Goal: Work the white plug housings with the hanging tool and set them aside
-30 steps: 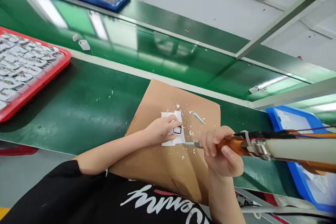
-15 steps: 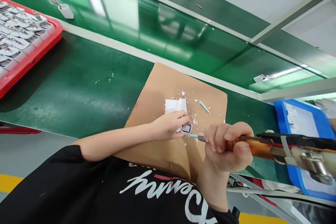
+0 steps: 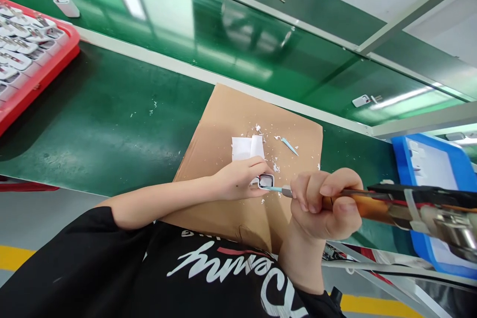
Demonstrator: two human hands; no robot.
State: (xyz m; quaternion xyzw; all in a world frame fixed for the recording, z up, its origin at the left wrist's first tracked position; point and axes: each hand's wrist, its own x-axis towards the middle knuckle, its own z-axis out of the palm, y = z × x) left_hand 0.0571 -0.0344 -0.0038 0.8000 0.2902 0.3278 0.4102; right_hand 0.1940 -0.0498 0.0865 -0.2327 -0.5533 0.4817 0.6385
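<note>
On a cardboard sheet (image 3: 223,124), left hand (image 3: 238,179) pins a small square part (image 3: 266,180) — right hand (image 3: 322,203) grips a nozzle tool (image 3: 391,203), tip touching; white flecks (image 3: 276,166) already scattered.

The left hand (image 3: 240,179) covers most of the small white part (image 3: 266,180); only its dark-rimmed end shows. The tool (image 3: 391,203) is gripped by the right hand (image 3: 324,206), and its rear runs past the right edge. The red tray (image 3: 44,67) and blue tray (image 3: 439,179) are cut off by the frame. The tray parts (image 3: 18,44) are too small to identify.
</note>
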